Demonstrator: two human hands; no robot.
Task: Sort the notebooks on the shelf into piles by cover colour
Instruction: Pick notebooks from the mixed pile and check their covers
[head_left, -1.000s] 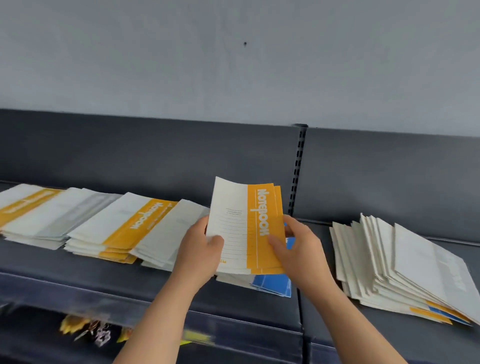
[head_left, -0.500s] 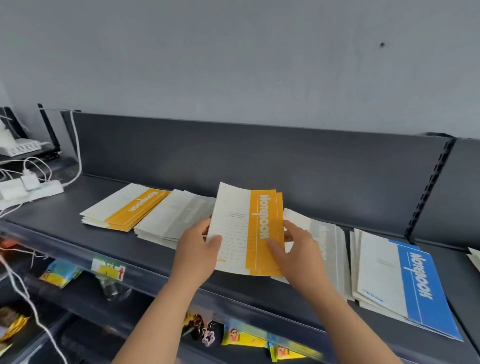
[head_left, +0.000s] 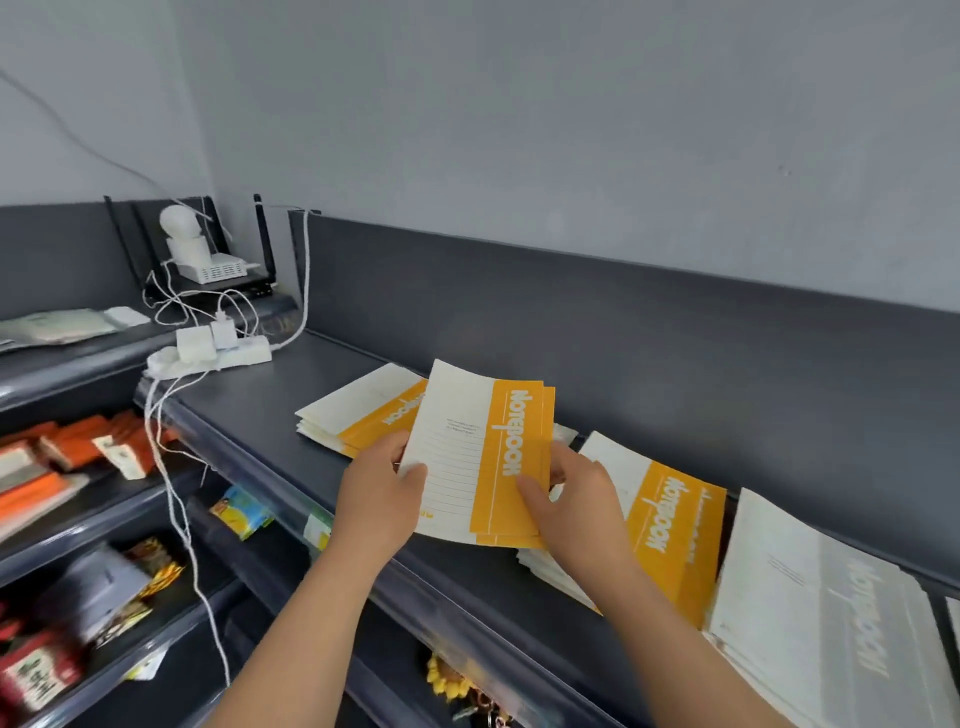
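I hold a small stack of orange-and-white notebooks (head_left: 485, 457) above the dark shelf (head_left: 270, 415). My left hand (head_left: 382, 499) grips its lower left edge and my right hand (head_left: 576, 506) grips its lower right edge. Just behind and to the left lies a pile of orange notebooks (head_left: 363, 410) flat on the shelf. Another orange pile (head_left: 670, 525) lies to the right, partly hidden by my right hand. Further right sits a grey-and-white pile (head_left: 831, 613).
A white power strip with plugs (head_left: 208, 353) and loose cables lies at the shelf's left end, with a router (head_left: 218, 265) behind it. Lower shelves hold packaged goods (head_left: 78, 452). The shelf's back panel (head_left: 623, 332) rises right behind the piles.
My view and hands have swung left along the shelf with the orange stack. The blue pile has left the view and the leftmost orange pile is now right behind the held stack.
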